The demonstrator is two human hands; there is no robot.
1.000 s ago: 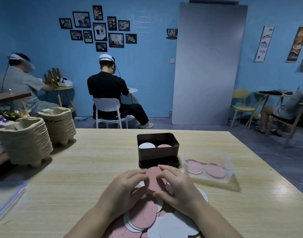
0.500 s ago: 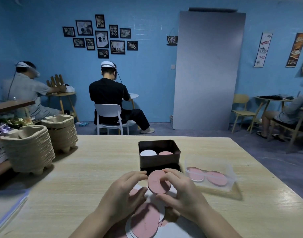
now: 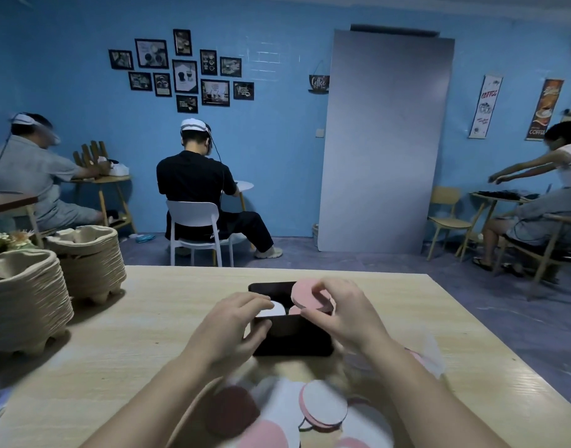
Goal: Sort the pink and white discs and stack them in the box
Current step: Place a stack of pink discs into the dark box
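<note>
Sitting far left on your pale wooden bench (image 3: pixel 148 318) are stacked beige pulp trays (image 3: pixel 22 302). Your left hand (image 3: pixel 235 321) curls its fingers (image 3: pixel 261 301) round the left wall of the dark rectangular box (image 3: pixel 294 337), where a round white disc (image 3: pixel 276 310) lies. Your right hand (image 3: pixel 345 315) pinches a round pink disc (image 3: pixel 307 294) just above the box's right side. Loose pink and white discs (image 3: pixel 323 402) lie nearest you.

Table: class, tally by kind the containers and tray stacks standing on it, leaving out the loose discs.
Pulp tray stacks: 2
Dark box: 1
Clear tub, blurred: 1
Total: 4
</note>
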